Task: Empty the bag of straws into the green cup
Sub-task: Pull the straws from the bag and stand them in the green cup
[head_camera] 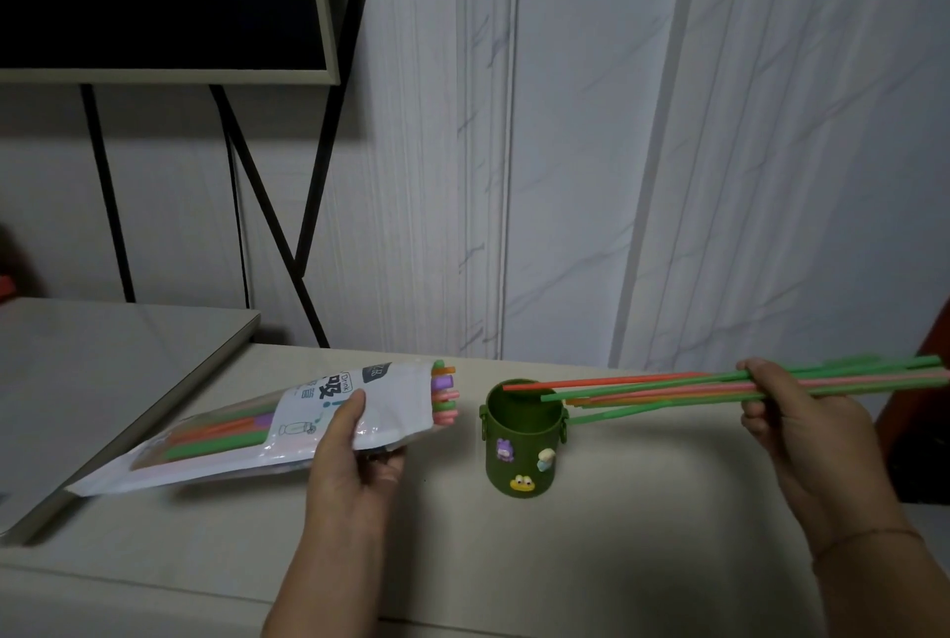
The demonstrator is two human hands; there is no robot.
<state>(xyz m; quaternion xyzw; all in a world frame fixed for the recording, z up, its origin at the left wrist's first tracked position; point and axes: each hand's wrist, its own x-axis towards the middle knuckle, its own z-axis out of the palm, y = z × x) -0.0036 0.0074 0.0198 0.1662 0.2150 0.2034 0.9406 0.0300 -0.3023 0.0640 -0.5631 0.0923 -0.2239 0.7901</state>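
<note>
Head view: the left hand (354, 452) grips the straw bag (247, 432) left of the green cup (522, 452). The right hand (802, 411) pinches a straw bundle (668, 388) whose tips reach over the cup's rim.

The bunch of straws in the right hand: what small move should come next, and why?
Probably tip the bunch of straws upright and lower it into the green cup. The right hand holds it nearly level, with the tips over the cup's open mouth but not standing inside. The left hand holds the bag, where more straws remain.
</note>
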